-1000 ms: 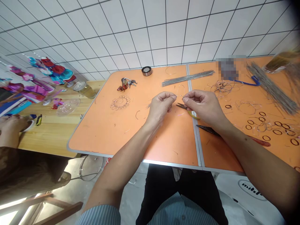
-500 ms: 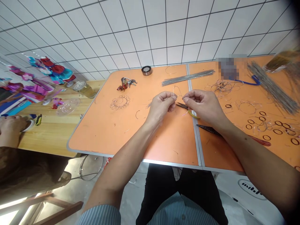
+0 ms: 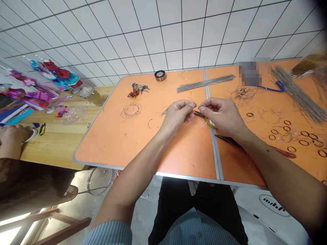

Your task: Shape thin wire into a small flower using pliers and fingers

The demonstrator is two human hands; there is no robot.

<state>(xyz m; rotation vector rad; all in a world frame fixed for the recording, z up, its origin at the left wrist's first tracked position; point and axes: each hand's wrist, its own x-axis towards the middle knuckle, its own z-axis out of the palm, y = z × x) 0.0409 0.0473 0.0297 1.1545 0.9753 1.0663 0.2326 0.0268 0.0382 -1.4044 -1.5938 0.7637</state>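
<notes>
Both my hands meet above the orange table. My left hand is closed in a pinch on a thin wire, which curves up in a small loop behind the fingers. Close by on the right, my right hand is pinched too, thumb against forefinger; what lies in its fingertips is too fine to make out. Dark-jawed pliers with a yellow handle lie under my right fingers. Below my right wrist are long-nosed pliers with a red handle, partly hidden by the forearm.
A looped wire ring, a bunch of keys and a tape roll lie on the left panel. Wire bundles, tangled wire and several dark rings spread rightward. A co-worker's hand rests at the wooden table.
The wire loop between my hands has dropped lower and shifted left, closer to my left fingers. My hands hold nearly the same positions.
</notes>
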